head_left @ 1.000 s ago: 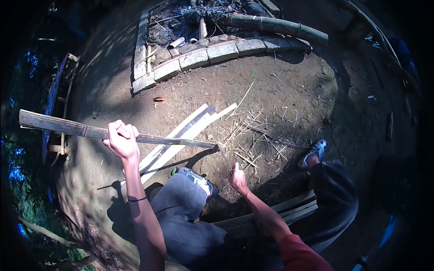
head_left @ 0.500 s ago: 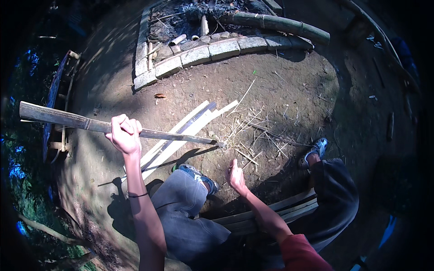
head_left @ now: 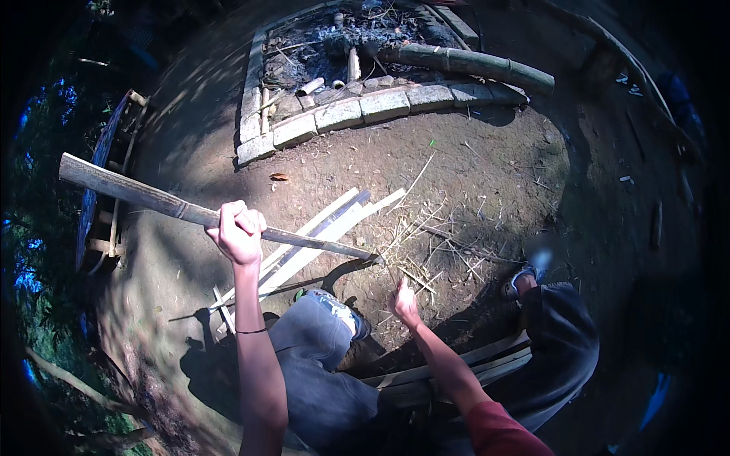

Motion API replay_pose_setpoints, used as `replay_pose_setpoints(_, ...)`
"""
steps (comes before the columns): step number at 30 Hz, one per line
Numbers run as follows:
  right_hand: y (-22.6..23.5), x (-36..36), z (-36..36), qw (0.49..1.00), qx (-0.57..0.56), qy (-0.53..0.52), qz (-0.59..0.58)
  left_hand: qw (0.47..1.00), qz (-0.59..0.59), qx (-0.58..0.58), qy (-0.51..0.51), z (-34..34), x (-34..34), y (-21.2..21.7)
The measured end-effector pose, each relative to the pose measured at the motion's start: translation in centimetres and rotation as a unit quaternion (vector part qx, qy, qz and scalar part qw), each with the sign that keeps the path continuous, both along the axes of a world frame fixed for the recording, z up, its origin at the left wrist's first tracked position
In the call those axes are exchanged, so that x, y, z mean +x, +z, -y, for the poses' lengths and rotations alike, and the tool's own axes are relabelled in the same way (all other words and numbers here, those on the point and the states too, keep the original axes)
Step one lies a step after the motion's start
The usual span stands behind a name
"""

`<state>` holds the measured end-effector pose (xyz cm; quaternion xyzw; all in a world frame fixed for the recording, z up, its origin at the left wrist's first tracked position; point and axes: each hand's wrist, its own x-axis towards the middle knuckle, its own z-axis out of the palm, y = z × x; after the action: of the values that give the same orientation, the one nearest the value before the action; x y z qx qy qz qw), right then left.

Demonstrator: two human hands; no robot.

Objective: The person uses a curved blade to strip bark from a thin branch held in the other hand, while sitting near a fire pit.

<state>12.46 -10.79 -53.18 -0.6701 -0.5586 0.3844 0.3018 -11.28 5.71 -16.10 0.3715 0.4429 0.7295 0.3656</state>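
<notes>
My left hand [head_left: 237, 232] is raised and closed around a long split bamboo slat [head_left: 137, 194]. The slat slopes from the upper left down to a narrow tip near the middle of the ground. My right hand [head_left: 403, 300] is just below and right of that tip, fingers pointing up. Whether it pinches a thin sliver is too small to tell. Pale split bamboo strips [head_left: 327, 228] lie on the dirt under the slat. My knees, in dark trousers, are spread on either side.
A stone-edged fire pit [head_left: 357, 110] with ash and charred sticks lies ahead, with a thick bamboo pole [head_left: 471, 64] across its far side. A wooden frame [head_left: 103, 220] stands at the left. Bamboo slats [head_left: 456, 368] lie under my legs. Shavings litter the dirt.
My left hand and the slat have shifted a little to the right, and the slat's far left end has risen. My right hand has stayed near the tip.
</notes>
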Motion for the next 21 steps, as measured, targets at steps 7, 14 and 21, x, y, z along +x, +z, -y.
replay_pose_setpoints(7, 0.7, -1.5, -1.9, 0.928, -0.218, -0.131, -0.27, 0.997, -0.009, 0.027, -0.065, 0.0, -0.3, 0.2)
replay_pose_setpoints(14, 0.3, 0.0, 0.1, 0.996, 0.077, 0.038, -0.005, 0.989, -0.017, 0.041, -0.141, 0.4, 0.5, 0.8)
replay_pose_setpoints(21, 4.5, 1.8, -0.4, 0.995, 0.061, 0.022, -0.081, 0.983, 0.005, 0.033, -0.178, 0.4, 1.3, 1.5)
